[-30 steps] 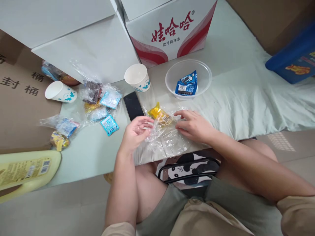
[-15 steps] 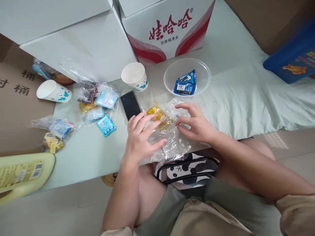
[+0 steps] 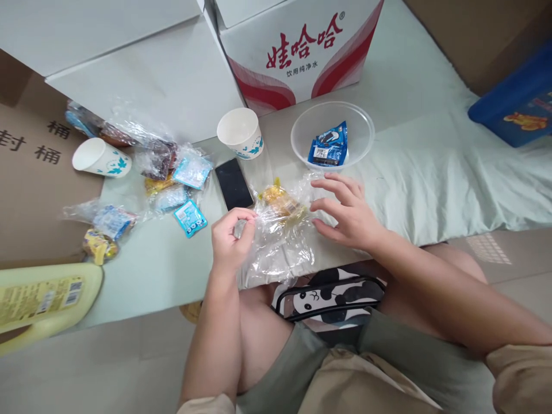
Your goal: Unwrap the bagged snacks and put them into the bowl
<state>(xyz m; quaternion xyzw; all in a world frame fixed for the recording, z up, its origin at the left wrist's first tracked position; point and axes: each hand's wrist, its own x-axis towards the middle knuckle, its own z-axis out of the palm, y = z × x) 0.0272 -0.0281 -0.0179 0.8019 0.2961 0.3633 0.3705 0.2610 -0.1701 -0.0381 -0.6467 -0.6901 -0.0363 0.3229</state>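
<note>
A clear plastic bag [image 3: 282,253] lies crinkled in front of me, with a yellow-wrapped snack packet [image 3: 280,200] inside or under its film; I cannot tell which. My left hand [image 3: 233,237] pinches the bag's left edge between thumb and fingers. On the other side, my right hand [image 3: 345,210] hovers by the bag's right edge, fingers spread and holding nothing. Just beyond the left hand lies a black phone [image 3: 234,184]. Behind the right hand stands a translucent plastic bowl [image 3: 366,138] holding blue snack packets [image 3: 330,146].
One paper cup [image 3: 240,135] stands upright behind the phone; another paper cup [image 3: 101,158] leans over at left. Several wrapped snacks [image 3: 172,172] and a blue packet [image 3: 190,218] lie between. White cartons [image 3: 302,57] stand behind, a yellow jug [image 3: 47,299] at front left, a blue container [image 3: 513,98] at right.
My left hand has gone from open fingers over the yellow packet to a pinch at the bag's left edge. My right hand stays spread, nearly in place. The view has shifted slightly.
</note>
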